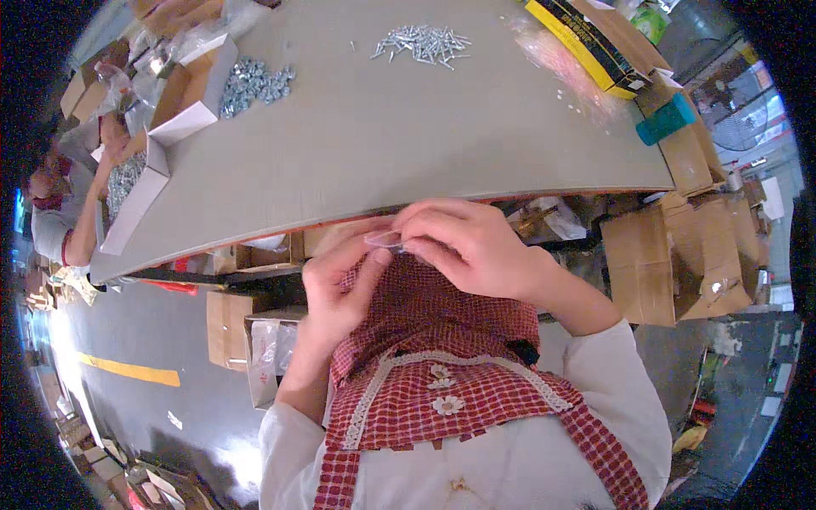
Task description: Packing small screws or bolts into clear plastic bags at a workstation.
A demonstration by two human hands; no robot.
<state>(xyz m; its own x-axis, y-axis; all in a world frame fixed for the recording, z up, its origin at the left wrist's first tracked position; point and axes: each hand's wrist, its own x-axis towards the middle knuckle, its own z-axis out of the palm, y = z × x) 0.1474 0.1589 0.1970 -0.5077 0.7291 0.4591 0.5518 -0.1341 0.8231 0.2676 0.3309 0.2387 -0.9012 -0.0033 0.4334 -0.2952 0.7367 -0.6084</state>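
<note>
Just off the near edge of the table, in front of my apron, both hands meet around a small clear plastic bag (384,240). My left hand (338,276) pinches its left side between thumb and fingers. On the other side, the fingertips of my right hand (463,242) close on it, partly hiding it. Whether anything is inside the bag is too small to tell. Beyond my hands on the grey table (382,144) lies a loose pile of silver screws (423,44). A heap of small grey metal parts (255,85) lies further left.
Thin clear plastic bags (571,68) lie at the table's right, beside a yellow and black box (595,42) and a teal cylinder (665,119). White cardboard trays (191,93) line the left side, where another person (72,200) reaches in. Cardboard boxes (671,255) stand below right.
</note>
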